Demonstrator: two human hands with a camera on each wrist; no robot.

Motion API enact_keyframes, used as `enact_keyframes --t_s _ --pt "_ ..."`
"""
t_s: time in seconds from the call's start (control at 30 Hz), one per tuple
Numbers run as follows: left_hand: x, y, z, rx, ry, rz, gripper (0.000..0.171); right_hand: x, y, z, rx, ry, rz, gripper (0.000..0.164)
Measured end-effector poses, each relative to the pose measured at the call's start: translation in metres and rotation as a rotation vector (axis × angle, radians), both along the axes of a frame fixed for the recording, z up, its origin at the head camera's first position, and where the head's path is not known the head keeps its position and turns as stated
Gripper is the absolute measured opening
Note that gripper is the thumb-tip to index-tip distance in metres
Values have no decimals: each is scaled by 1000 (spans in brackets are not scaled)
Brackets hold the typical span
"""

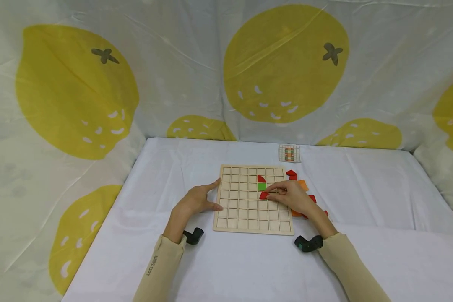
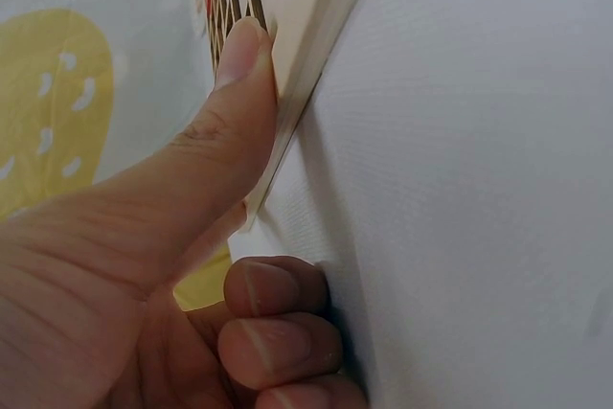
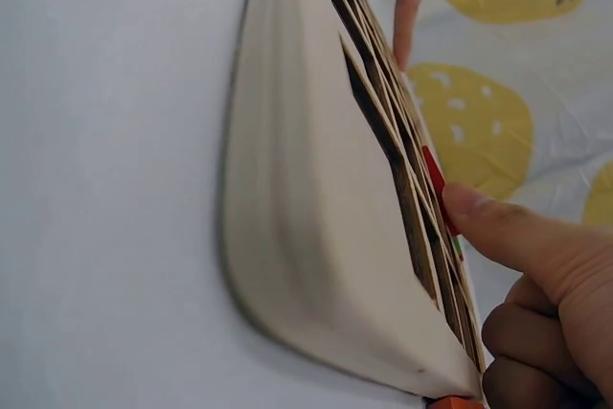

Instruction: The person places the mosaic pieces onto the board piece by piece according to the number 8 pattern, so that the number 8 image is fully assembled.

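A wooden grid board (image 1: pixel 234 205) lies on the white table. My left hand (image 1: pixel 196 199) is at its left side, with the thumb over the rim and the index fingertip at the edge farther back. In the left wrist view, the other fingers (image 2: pixel 278 347) curl beside the board. Over the grid, my right hand (image 1: pixel 292 196) pinches a small red piece (image 1: pixel 263 195) between thumb and fingers; the hand partly covers it. Just behind it, a green square piece (image 1: pixel 262 186) sits in a cell, and a red quarter-round piece (image 1: pixel 261 179) occupies the cell beyond.
Along the board's right side lie loose red pieces (image 1: pixel 292 173) and orange pieces (image 1: pixel 303 185), some partly hidden under the right hand and wrist. A small pattern card (image 1: pixel 289 153) lies behind the board. A lemon-print cloth (image 1: pixel 196 84) hangs at the back.
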State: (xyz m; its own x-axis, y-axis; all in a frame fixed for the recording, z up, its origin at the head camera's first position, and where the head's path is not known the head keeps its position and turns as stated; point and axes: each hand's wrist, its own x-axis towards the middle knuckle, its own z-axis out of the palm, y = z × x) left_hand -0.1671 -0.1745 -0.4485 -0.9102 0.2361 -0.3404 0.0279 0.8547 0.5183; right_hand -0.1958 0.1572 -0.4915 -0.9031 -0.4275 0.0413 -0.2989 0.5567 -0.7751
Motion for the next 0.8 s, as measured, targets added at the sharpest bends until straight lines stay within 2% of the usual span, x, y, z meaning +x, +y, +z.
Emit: enact_keyframes --t_s 0.47,0.8 --pt "-1 0 0 -8 7 -3 100 0 -5 0 -19 -11 7 18" --pt "1 1 3 -8 4 -3 101 1 -10 0 31 6 6 20"
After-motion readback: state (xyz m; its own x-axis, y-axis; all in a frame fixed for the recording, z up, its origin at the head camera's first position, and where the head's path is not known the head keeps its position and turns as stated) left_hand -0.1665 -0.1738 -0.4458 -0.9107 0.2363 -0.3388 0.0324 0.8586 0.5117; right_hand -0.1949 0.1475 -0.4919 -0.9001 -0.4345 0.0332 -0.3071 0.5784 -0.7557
